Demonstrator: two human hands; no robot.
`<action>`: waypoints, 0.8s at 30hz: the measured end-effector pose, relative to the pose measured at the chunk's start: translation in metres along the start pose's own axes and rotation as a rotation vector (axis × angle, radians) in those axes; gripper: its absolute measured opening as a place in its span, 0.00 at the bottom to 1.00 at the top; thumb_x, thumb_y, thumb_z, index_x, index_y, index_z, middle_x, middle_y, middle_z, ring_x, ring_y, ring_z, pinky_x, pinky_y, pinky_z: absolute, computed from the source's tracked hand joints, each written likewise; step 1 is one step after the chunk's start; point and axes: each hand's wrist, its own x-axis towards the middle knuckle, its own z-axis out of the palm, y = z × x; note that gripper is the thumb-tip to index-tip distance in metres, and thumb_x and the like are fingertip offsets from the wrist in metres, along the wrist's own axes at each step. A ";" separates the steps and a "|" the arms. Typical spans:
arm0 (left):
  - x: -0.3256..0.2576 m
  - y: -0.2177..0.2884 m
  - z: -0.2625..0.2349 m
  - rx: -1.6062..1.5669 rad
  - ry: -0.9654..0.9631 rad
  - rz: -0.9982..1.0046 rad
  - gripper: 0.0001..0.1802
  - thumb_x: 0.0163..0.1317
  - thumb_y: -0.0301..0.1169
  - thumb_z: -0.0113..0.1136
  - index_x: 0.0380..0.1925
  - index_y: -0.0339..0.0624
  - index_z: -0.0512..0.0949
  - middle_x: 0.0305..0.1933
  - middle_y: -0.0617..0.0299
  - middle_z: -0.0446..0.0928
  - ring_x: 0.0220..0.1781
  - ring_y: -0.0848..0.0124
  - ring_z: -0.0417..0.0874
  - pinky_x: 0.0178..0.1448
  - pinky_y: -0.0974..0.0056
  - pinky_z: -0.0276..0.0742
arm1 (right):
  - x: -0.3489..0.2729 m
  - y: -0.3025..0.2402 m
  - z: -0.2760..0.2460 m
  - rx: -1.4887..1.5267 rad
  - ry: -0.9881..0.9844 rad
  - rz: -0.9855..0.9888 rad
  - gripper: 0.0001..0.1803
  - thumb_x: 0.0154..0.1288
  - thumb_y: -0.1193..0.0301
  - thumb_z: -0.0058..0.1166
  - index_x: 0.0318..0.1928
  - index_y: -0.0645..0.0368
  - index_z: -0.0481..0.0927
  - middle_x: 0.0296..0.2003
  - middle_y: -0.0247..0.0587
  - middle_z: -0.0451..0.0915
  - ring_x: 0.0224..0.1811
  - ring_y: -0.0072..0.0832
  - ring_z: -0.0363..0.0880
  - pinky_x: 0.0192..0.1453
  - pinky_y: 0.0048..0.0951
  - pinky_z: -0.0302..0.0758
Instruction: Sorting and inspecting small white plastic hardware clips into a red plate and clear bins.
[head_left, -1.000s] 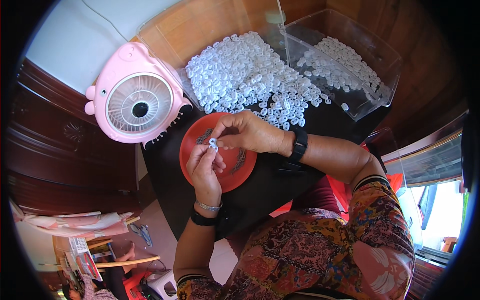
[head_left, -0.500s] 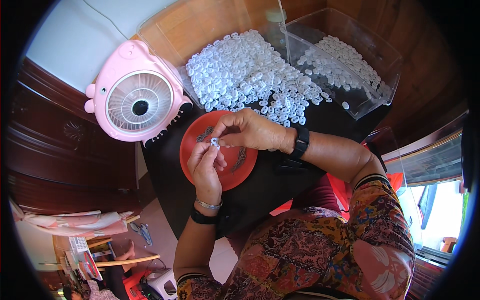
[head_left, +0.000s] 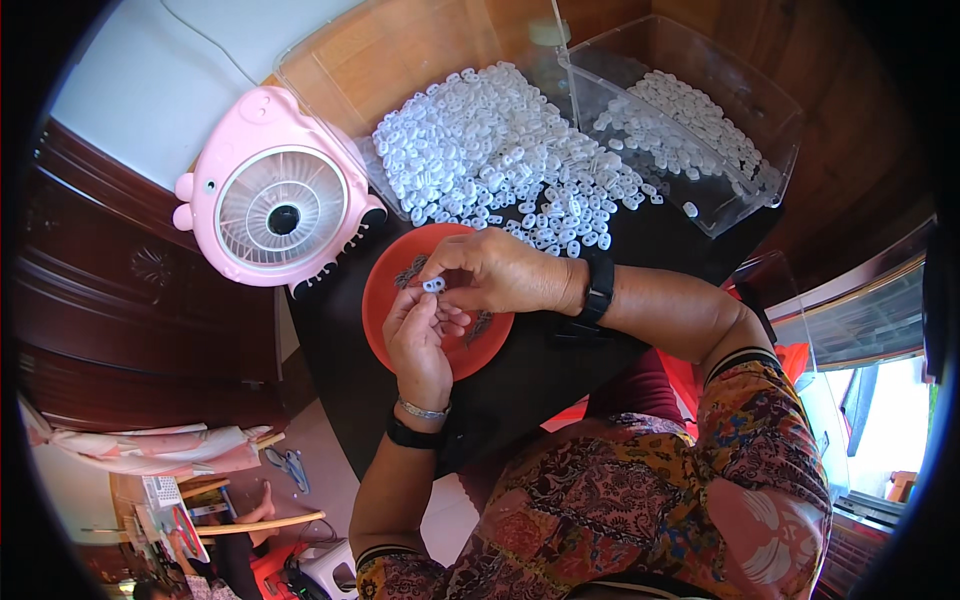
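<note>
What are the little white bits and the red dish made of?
The little white bits look like moulded plastic: all one shape, smooth and slightly shiny. The red dish under the hands also looks like plastic, with an even colour and a dull sheen, though the picture cannot rule out painted metal.

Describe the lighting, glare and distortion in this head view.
Head view: daylight blows out the window at lower right; the pile of white plastic pieces looks bright; fisheye bends the clear bin edges, with a black rim around the picture; both hands look sharp.
</note>
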 end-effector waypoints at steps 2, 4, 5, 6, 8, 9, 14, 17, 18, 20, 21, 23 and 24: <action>0.001 0.002 0.002 -0.023 -0.007 -0.009 0.11 0.66 0.32 0.46 0.39 0.36 0.73 0.27 0.58 0.77 0.27 0.70 0.79 0.31 0.70 0.71 | 0.000 -0.001 -0.002 -0.005 -0.015 -0.032 0.17 0.51 0.79 0.63 0.44 0.59 0.79 0.36 0.41 0.80 0.37 0.32 0.83 0.39 0.28 0.79; 0.001 0.004 0.001 -0.035 -0.034 -0.020 0.11 0.66 0.32 0.46 0.38 0.36 0.74 0.26 0.61 0.77 0.24 0.75 0.77 0.29 0.73 0.70 | 0.001 -0.003 -0.003 -0.009 -0.030 -0.066 0.17 0.50 0.80 0.63 0.44 0.59 0.79 0.36 0.41 0.80 0.37 0.33 0.83 0.39 0.28 0.79; 0.002 0.004 -0.001 -0.034 -0.034 -0.021 0.11 0.66 0.32 0.46 0.38 0.36 0.74 0.26 0.61 0.77 0.24 0.75 0.77 0.29 0.73 0.70 | 0.001 -0.003 -0.003 -0.027 -0.032 -0.110 0.18 0.50 0.80 0.62 0.44 0.59 0.79 0.36 0.41 0.80 0.37 0.35 0.83 0.39 0.29 0.79; 0.003 0.003 -0.004 0.006 -0.042 -0.002 0.11 0.66 0.33 0.47 0.37 0.36 0.74 0.25 0.61 0.77 0.24 0.75 0.77 0.28 0.74 0.70 | 0.001 -0.003 -0.004 -0.046 -0.032 -0.153 0.18 0.50 0.79 0.62 0.45 0.59 0.79 0.37 0.41 0.80 0.36 0.36 0.82 0.39 0.30 0.79; 0.004 0.001 -0.005 0.048 -0.050 0.016 0.12 0.66 0.34 0.47 0.37 0.37 0.75 0.25 0.62 0.77 0.23 0.76 0.76 0.26 0.74 0.69 | 0.000 -0.003 -0.003 -0.047 -0.030 -0.145 0.19 0.50 0.79 0.62 0.46 0.58 0.79 0.37 0.42 0.80 0.37 0.36 0.82 0.39 0.30 0.79; 0.003 0.001 -0.005 0.066 -0.031 0.034 0.12 0.66 0.34 0.48 0.37 0.36 0.75 0.25 0.62 0.76 0.23 0.77 0.76 0.26 0.75 0.69 | 0.000 -0.003 -0.004 -0.048 -0.029 -0.137 0.20 0.50 0.79 0.62 0.47 0.57 0.79 0.37 0.42 0.80 0.37 0.37 0.82 0.40 0.30 0.79; 0.002 0.000 0.000 0.075 0.005 0.053 0.12 0.67 0.33 0.47 0.37 0.36 0.75 0.25 0.63 0.76 0.22 0.77 0.76 0.26 0.75 0.69 | 0.000 -0.003 -0.002 -0.094 -0.050 -0.099 0.21 0.50 0.76 0.64 0.47 0.58 0.79 0.37 0.42 0.80 0.38 0.38 0.82 0.42 0.32 0.79; 0.000 0.002 0.003 0.085 0.031 0.052 0.12 0.68 0.33 0.47 0.37 0.35 0.75 0.25 0.62 0.76 0.23 0.76 0.76 0.26 0.75 0.69 | 0.000 -0.005 -0.002 -0.159 -0.051 -0.126 0.21 0.50 0.74 0.65 0.47 0.59 0.78 0.37 0.43 0.80 0.39 0.39 0.81 0.42 0.34 0.79; -0.001 0.003 0.004 0.082 0.035 0.049 0.12 0.68 0.33 0.47 0.36 0.35 0.75 0.25 0.62 0.76 0.23 0.75 0.77 0.27 0.74 0.70 | 0.001 -0.006 -0.002 -0.211 -0.047 -0.164 0.21 0.50 0.73 0.65 0.47 0.59 0.78 0.37 0.43 0.80 0.39 0.40 0.81 0.42 0.35 0.79; -0.002 0.004 0.005 0.080 0.040 0.044 0.12 0.68 0.33 0.46 0.35 0.35 0.74 0.25 0.61 0.76 0.23 0.74 0.77 0.27 0.73 0.70 | 0.000 -0.003 -0.001 -0.216 -0.041 -0.175 0.20 0.50 0.73 0.65 0.47 0.59 0.78 0.37 0.43 0.80 0.39 0.41 0.81 0.43 0.35 0.79; -0.002 0.004 0.005 0.061 0.035 0.056 0.13 0.69 0.33 0.45 0.35 0.35 0.74 0.26 0.60 0.76 0.23 0.74 0.77 0.28 0.73 0.71 | 0.000 -0.002 -0.001 -0.222 -0.034 -0.187 0.20 0.50 0.73 0.65 0.46 0.59 0.78 0.37 0.43 0.80 0.39 0.41 0.80 0.43 0.35 0.78; -0.002 0.004 0.005 0.043 0.028 0.067 0.13 0.69 0.33 0.44 0.34 0.35 0.74 0.26 0.59 0.77 0.24 0.73 0.77 0.29 0.72 0.71 | -0.001 -0.002 -0.001 -0.197 -0.025 -0.199 0.19 0.51 0.73 0.64 0.46 0.59 0.78 0.37 0.42 0.80 0.40 0.41 0.80 0.43 0.35 0.78; -0.002 0.003 0.003 0.047 0.007 0.088 0.13 0.69 0.33 0.44 0.34 0.35 0.74 0.27 0.59 0.77 0.24 0.73 0.78 0.29 0.72 0.72 | -0.001 -0.003 -0.001 -0.170 -0.018 -0.214 0.18 0.51 0.74 0.64 0.45 0.58 0.78 0.37 0.42 0.80 0.40 0.41 0.80 0.43 0.35 0.78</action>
